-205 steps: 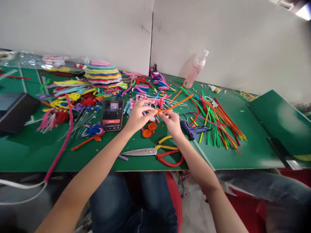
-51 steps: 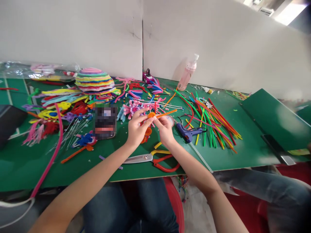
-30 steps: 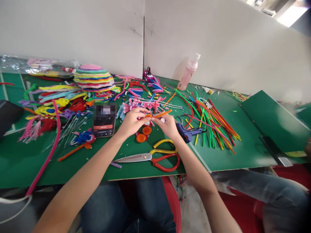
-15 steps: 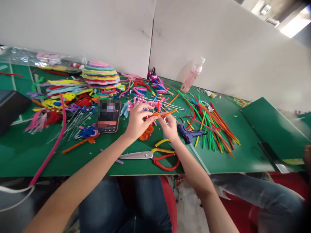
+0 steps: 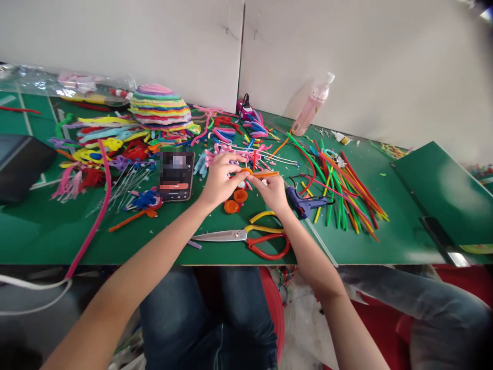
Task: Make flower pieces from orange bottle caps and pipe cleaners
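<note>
Over the middle of the green table (image 5: 46,231), my left hand (image 5: 220,177) and my right hand (image 5: 272,189) meet fingertip to fingertip. Both pinch an orange pipe cleaner (image 5: 265,174); its coiled end sits between my left fingers and a short free tail sticks out to the right past my right thumb. Two finished orange coils (image 5: 235,201) lie on the table just below my hands. Scissors with yellow and red handles (image 5: 246,237) rest near the table's front edge.
A blue glue gun (image 5: 306,202) and a spread of loose coloured pipe cleaners (image 5: 342,187) lie to the right. A phone (image 5: 176,175), craft flowers and a stack of felt discs (image 5: 159,107) fill the left. A pink bottle (image 5: 313,104) stands at the back.
The free tail of the orange pipe cleaner has grown much shorter as more of it has been wound into the coil. My hands stay together at the same spot.
</note>
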Demonstrator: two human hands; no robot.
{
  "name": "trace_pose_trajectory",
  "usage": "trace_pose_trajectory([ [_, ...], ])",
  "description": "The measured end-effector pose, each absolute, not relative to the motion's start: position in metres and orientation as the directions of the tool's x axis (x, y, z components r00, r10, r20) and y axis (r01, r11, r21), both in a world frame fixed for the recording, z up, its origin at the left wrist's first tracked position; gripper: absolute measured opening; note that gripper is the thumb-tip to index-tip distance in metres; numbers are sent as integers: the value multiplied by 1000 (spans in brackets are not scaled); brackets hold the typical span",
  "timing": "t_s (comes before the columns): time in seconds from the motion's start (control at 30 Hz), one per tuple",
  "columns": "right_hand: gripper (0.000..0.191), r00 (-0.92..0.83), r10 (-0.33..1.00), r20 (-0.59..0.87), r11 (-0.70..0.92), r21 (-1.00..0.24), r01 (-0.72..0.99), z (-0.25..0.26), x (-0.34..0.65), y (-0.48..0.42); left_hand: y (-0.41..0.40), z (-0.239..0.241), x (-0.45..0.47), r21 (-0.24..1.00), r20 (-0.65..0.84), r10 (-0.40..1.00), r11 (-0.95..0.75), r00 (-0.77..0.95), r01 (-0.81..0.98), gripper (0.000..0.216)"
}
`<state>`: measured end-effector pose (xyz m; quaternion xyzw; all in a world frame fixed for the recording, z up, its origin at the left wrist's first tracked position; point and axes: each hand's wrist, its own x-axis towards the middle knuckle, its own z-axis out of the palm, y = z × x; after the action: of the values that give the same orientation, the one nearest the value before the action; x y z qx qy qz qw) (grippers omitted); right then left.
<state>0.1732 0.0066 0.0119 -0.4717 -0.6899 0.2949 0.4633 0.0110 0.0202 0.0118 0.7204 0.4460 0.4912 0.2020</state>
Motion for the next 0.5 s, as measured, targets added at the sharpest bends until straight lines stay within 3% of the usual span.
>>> trace_pose_trajectory([
  [0.1, 31, -171, 911, 374, 411, -813, 412, 15, 180, 9, 28, 16, -1, 637, 500, 812, -580, 301, 508, 19],
  [0.27, 36, -307, 911, 277, 389, -824, 412, 19, 187, 10, 28, 17, -5, 528, 488, 779, -622, 394, 578, 19],
  [0.4, 36, -387, 894, 227, 389, -822, 416, 19, 190, 12, 27, 18, -7, 522, 433, 755, -656, 493, 545, 17],
  [0.5, 37, -421, 882, 212, 390, -829, 400, 17, 190, 13, 28, 22, -11, 583, 377, 752, -646, 541, 493, 22],
])
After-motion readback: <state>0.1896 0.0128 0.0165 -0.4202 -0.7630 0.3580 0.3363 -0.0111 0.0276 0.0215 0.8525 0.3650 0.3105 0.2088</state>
